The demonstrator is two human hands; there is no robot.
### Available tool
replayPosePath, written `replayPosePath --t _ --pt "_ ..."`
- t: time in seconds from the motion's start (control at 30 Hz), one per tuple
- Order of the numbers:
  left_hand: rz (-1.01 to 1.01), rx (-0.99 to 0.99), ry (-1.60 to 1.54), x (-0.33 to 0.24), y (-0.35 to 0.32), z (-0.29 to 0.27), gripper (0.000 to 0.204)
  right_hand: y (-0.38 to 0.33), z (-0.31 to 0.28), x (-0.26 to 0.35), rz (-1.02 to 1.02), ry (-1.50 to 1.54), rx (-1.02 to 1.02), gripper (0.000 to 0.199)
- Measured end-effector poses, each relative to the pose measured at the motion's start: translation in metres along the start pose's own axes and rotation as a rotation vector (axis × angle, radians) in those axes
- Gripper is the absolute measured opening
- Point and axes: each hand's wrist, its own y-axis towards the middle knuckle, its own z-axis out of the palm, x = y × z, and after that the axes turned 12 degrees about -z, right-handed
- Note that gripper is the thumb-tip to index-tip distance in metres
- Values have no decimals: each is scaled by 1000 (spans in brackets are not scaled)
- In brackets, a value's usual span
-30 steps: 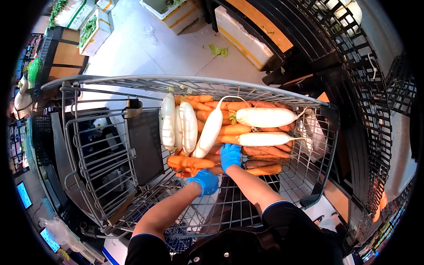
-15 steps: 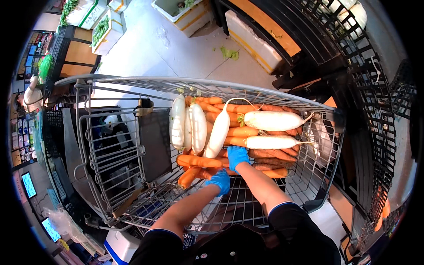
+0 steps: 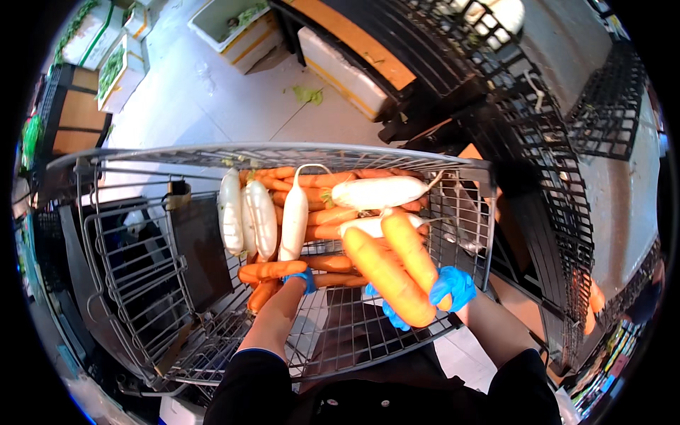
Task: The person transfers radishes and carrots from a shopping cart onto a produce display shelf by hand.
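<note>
My right hand, in a blue glove, is closed around the lower ends of two large carrots, raised above the cart's right side. Blue fingertips show on the far side of the carrots. My left hand, gloved the same, reaches among the carrots lying lower in the cart, beside a single carrot. Its fingers are mostly hidden. White radishes rest on the carrot pile, several in all. The lifted carrots partly cover one radish.
The metal shopping cart surrounds the vegetables, with a grey panel at its left. Beyond stand foam boxes and a black shelf with an orange edge. Black mesh racks rise at the right. Leaf scraps lie on the floor.
My right hand has come up from the pile and to the right, with two carrots in it. My left hand has shifted within the cart, and the view has turned to the right.
</note>
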Motion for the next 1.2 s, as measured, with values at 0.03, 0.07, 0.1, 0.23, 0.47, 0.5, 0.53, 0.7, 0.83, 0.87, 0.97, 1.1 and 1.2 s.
replayPosePath --t 0.03,0.07,0.1,0.23,0.47,0.5,0.53,0.7,0.83,0.87,0.97,1.1,1.2 --pt "-9 -2 22 1 -3 -2 37 -1 3 6 -61 -30 22 65" --pt "-16 -4 43 1 -5 -3 37 -2 7 12 -118 -70 38 68" --pt "-18 -3 54 0 -7 -3 37 -3 11 15 -175 -108 58 72" --pt "-28 -6 112 1 -13 -10 36 -14 27 26 -343 -240 -74 83" --pt "-51 159 85 -31 -38 -26 35 -80 33 26 -354 -243 -215 76" --pt "-100 287 -26 -34 -41 -28 36 -92 25 22 -310 -232 -175 69" --pt "275 -93 180 -24 -39 -18 39 -103 16 18 -268 -220 -143 61" --pt "356 294 -823 -24 -134 -61 44 -156 50 19 -366 -313 -288 55" --pt "562 883 -1395 -48 -190 -80 55 -201 54 1 -575 -344 -375 76" --pt "637 941 -1367 -69 -197 -87 57 -207 85 7 -756 -393 -447 77" --pt "718 1103 -1284 -158 -233 -101 59 -229 111 27 -1448 -1327 -772 39" --pt "756 764 -928 -194 -253 -115 50 -217 159 67 -1750 -2291 -936 19" --pt "1075 556 -731 -241 -288 -114 48 -286 75 -36 -1165 -466 -529 73"
